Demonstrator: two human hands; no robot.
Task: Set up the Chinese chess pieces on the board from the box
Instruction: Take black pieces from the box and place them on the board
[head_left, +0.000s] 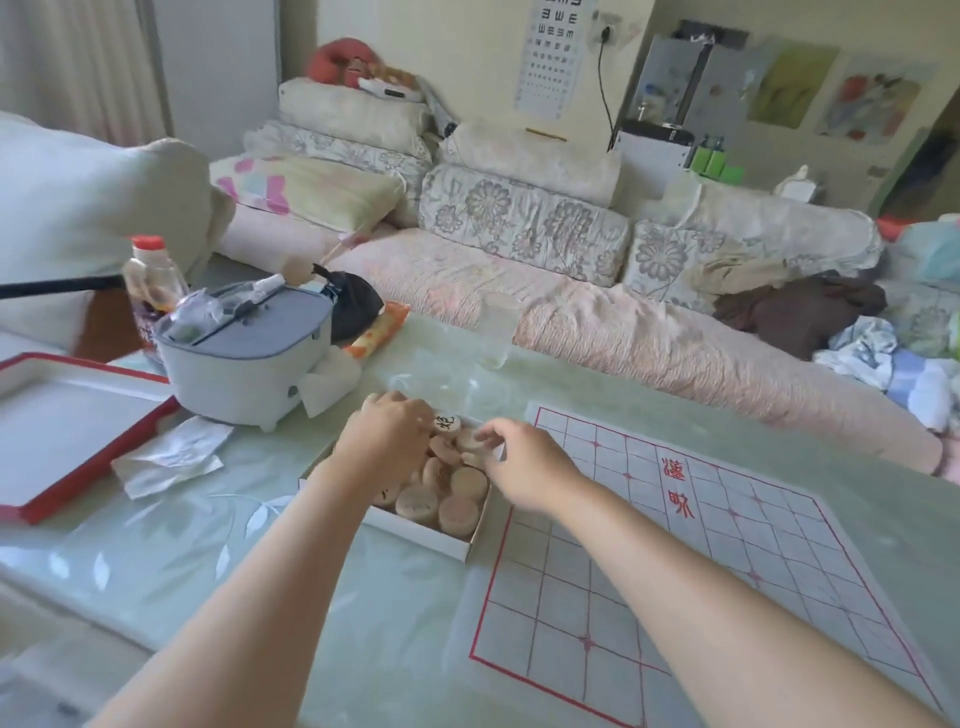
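A white cardboard box (415, 535) sits on the table, filled with several round wooden chess pieces (415, 506). To its right lies the paper chess board (727, 561) with a red grid and no pieces on it. My left hand (382, 434) reaches into the box's far left part and pinches a piece with a black character (447, 423). Over the far right part of the box, my right hand (524, 460) has its fingers curled on a pale piece (470, 441). My hands hide the pieces beneath them.
A grey-lidded white pot (244, 358) stands left of the box, with crumpled paper (171, 457) and a red-rimmed box lid (57, 431) further left. A clear glass (498, 332) stands behind the box. A sofa with cushions (571, 270) runs along the table's far edge.
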